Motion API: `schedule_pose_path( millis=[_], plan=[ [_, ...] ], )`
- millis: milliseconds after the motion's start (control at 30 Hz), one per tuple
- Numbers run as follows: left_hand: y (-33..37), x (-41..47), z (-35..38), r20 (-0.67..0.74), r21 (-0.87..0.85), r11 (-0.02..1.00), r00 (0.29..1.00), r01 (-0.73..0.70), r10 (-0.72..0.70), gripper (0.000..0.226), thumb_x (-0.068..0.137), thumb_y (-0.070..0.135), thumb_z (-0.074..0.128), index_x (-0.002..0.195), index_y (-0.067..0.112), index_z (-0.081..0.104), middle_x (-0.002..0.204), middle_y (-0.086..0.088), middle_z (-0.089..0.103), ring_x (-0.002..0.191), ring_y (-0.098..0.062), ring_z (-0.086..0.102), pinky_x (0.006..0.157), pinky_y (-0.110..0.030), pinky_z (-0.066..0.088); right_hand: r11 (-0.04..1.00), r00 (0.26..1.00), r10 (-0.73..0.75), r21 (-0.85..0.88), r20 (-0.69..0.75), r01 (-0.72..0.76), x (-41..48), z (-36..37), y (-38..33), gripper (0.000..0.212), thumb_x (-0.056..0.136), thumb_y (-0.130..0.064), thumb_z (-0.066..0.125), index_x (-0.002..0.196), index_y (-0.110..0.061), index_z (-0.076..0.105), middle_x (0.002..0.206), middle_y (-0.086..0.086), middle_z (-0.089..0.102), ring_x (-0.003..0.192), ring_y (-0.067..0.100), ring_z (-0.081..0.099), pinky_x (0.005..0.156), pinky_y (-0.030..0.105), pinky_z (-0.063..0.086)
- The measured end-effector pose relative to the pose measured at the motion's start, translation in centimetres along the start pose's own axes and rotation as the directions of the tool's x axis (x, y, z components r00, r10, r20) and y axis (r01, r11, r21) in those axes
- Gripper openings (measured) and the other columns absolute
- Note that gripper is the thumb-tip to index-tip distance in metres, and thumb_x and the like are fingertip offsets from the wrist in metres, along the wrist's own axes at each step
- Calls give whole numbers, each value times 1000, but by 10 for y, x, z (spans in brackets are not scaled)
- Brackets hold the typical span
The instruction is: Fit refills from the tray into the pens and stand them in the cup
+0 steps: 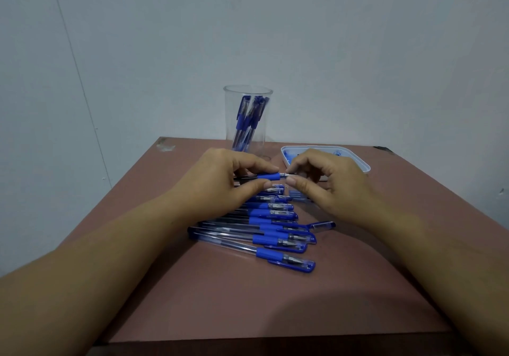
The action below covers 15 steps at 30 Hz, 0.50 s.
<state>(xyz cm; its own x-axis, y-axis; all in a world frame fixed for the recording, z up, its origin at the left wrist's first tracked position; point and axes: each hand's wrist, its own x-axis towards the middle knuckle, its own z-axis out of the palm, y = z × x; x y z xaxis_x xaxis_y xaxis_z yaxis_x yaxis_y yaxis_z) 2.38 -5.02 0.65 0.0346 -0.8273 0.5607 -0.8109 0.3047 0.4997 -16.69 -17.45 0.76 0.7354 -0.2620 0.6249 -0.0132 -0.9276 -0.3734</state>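
My left hand (pixel 225 182) grips a clear pen with a blue grip (pixel 268 176), held level above the table. My right hand (pixel 322 182) pinches the pen's tip end between thumb and forefinger. Below the hands lies a row of several capped blue pens (pixel 264 226), side by side. A tall clear cup (pixel 248 120) stands at the back with several blue pens upright in it. The white tray (pixel 360 163) sits to the cup's right, partly hidden behind my right hand; blue bits show inside it.
A loose clear pen cap (pixel 322 225) lies right of the pen row. The brown table (pixel 248 300) ends at a front edge near me and meets a pale wall at the back. Bare tabletop lies in front of the pens.
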Motion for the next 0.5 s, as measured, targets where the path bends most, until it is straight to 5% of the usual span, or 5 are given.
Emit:
schedule_pose_path(
  millis=[100, 267, 500],
  plan=[
    [0, 0, 1, 3, 0, 1000, 1000, 2, -2, 25, 84, 32, 73, 109, 34, 73, 93, 22, 71, 82, 0, 66, 72, -17, 54, 1000, 1000, 2, -30, -4, -2, 1, -1, -1, 8, 90, -50, 54, 84, -46, 56, 84, -23, 62, 75, 6, 59, 63, 17, 44],
    [1, 0, 1, -11, -7, 1000, 1000, -6, 6, 25, 84, 29, 73, 108, 37, 72, 92, 23, 72, 82, -4, 67, 72, -20, 55, 999, 999, -46, 17, -26, 47, 0, -2, -4, 12, 86, -41, 65, 93, -44, 57, 86, -30, 59, 76, 3, 59, 66, 12, 45],
    [7, -1, 2, -74, 29, 997, 995, -66, 68, 25, 83, 29, 74, 107, 32, 74, 96, 31, 66, 87, 4, 67, 77, -23, 56, 998, 997, -55, -42, -50, 53, 2, -2, -2, 10, 91, -24, 62, 88, -18, 69, 82, -37, 58, 78, -10, 56, 69, 5, 38]
  ],
)
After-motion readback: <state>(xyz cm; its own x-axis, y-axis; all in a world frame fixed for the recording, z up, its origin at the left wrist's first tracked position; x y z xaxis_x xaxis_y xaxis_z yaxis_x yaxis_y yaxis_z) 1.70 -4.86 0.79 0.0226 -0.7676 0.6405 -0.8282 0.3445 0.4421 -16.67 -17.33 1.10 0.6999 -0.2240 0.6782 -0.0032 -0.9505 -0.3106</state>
